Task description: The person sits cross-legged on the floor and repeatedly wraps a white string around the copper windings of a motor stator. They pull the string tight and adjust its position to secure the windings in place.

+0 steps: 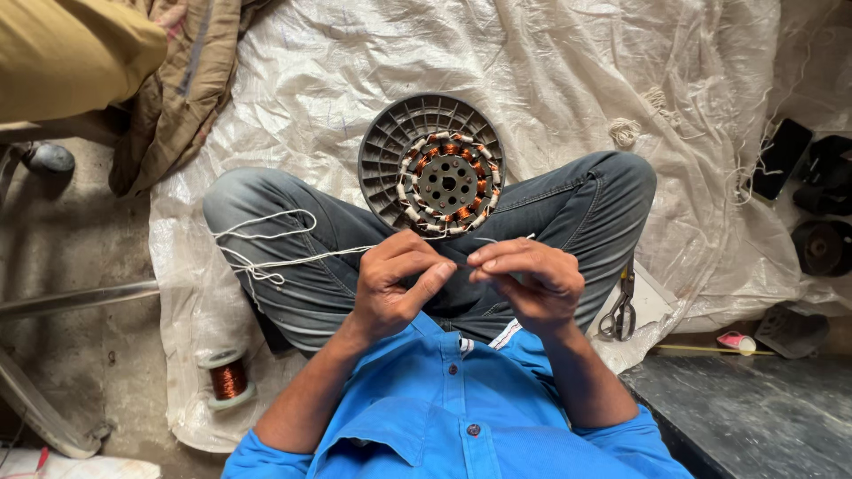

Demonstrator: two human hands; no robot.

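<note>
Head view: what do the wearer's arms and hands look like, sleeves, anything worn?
Both hands, left hand and right hand, are bare: no gloves, rings or watch visible. The forearms are bare too. A bright blue buttoned shirt has its sleeves rolled or pushed up near the elbows. No markings or cables on the arms.
</note>
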